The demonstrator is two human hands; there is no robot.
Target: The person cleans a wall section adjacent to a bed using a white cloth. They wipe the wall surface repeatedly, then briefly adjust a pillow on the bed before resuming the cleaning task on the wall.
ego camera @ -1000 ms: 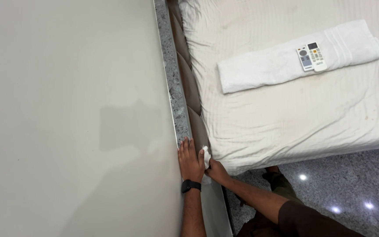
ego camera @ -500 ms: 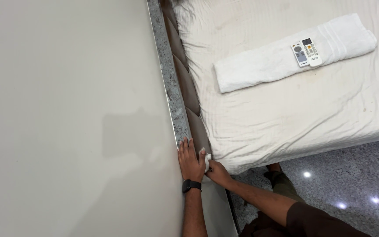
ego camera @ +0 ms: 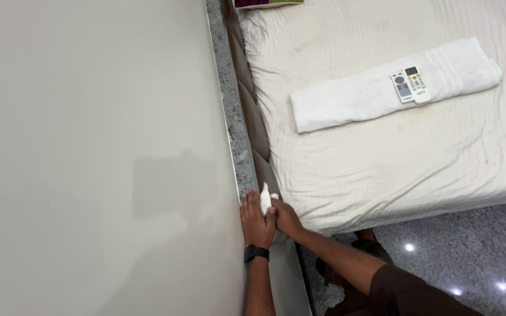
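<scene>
My left hand (ego camera: 256,221), with a black watch on its wrist, lies flat on the grey speckled stone ledge (ego camera: 229,117) next to the beige wall (ego camera: 89,158). Right beside it, my right hand (ego camera: 288,217) grips a small white cloth (ego camera: 265,198) and presses it against the ledge and the brown padded headboard (ego camera: 254,126). The cloth's tip sticks out beyond the fingers. The two hands touch each other.
A bed with a white sheet (ego camera: 393,169) fills the right. On it lie a folded white towel (ego camera: 346,99) and two remote controls (ego camera: 411,85). A purple and green thing (ego camera: 265,3) shows at the top edge. Grey polished floor (ego camera: 469,246) lies below the bed.
Both hands stay at the same spot on the ledge. The cloth's tip now pokes out a little farther past the fingers. The view has shifted slightly.
</scene>
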